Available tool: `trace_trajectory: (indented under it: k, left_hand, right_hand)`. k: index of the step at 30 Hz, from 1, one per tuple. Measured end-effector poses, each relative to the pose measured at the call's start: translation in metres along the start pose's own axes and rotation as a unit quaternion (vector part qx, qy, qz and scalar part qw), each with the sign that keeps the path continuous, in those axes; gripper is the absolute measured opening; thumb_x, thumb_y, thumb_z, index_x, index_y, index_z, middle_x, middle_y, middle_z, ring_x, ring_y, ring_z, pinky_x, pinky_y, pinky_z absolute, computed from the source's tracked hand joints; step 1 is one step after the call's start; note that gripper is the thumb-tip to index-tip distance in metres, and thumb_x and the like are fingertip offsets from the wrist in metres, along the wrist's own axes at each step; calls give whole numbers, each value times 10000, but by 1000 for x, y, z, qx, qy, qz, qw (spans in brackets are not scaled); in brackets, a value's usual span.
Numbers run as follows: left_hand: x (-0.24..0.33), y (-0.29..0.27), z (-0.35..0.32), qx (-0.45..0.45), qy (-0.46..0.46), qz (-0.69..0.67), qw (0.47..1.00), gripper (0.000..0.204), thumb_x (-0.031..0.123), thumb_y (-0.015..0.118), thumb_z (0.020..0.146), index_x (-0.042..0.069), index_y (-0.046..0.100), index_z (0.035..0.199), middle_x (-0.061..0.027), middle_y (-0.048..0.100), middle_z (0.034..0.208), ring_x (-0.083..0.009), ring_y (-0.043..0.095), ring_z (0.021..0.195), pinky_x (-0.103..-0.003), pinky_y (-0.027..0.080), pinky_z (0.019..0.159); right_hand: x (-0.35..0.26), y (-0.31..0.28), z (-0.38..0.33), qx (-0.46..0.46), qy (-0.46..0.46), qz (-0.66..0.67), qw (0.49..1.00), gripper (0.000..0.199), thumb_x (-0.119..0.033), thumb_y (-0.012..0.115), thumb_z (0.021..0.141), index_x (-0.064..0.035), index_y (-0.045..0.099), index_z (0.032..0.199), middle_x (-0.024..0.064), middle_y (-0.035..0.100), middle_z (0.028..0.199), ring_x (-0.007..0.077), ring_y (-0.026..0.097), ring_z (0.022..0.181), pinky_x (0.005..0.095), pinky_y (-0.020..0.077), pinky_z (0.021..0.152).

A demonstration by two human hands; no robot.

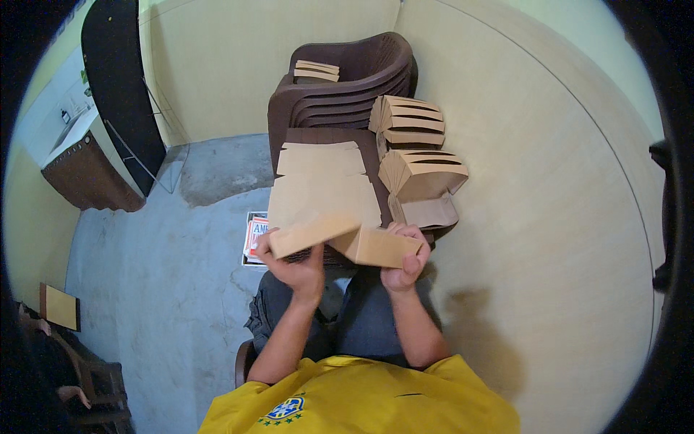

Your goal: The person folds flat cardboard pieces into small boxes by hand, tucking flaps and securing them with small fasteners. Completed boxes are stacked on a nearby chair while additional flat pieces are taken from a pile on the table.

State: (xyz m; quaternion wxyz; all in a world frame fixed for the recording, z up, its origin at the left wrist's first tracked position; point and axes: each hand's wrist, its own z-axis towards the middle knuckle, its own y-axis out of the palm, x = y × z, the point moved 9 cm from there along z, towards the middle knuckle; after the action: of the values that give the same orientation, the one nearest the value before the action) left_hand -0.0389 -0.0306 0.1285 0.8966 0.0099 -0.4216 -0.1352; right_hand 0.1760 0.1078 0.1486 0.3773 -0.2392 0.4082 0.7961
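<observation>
- Nearest, lower center: yellow shirt point(361, 398), dark trousers point(372, 311), forearms reaching up.
- Left hand point(295, 273), center: fingers and thumb clamped on the left panel point(312, 234) of the cardboard sheet point(324, 189).
- Right hand point(406, 266), right of center: thumb and fingers pinched on the outer end of the right panel point(377, 248).
- Cardboard sheet location: mid-frame, near end raised in both hands, far part lying over a brown chair point(299, 135).
- Progress: looks partway. Near-end panels are bent up, angled apart with a gap below; not squared or joined.
- Left to do, judging by the slits: far end lies flat, side slits visible, no folds up there.
- Left of the sheet, on the floor: printed item point(256, 233), partly hidden.
- Right of the chair: front folded bundle point(430, 165), rear folded bundle point(413, 121); nested pieces, apparently already shaped, count unclear.
- Farthest, upper center: stacked chairs point(336, 105) with a few more folded pieces point(316, 70) on top.
</observation>
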Motion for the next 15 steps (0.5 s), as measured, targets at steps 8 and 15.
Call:
trace_trajectory:
  k: [8,15]
  left_hand:
    - [26,38,-21,-354,-26,-143,924,614,502,740,939,-15,708,1269,-171,756,1150,-294,722,1098,-419,538,974]
    - [14,58,-29,-428,-130,-230,864,755,355,921,822,-33,649,1410,-202,566,1490,-289,588,1373,-411,455,1154]
  right_hand:
    - [38,-33,-6,252,139,41,957,486,-471,468,1073,-51,637,1250,98,691,1249,264,648,1217,434,477,1084]
    - [52,-21,-18,129,188,60,972,495,-380,446,1086,-6,610,1366,100,681,1329,250,629,1279,403,428,1158]
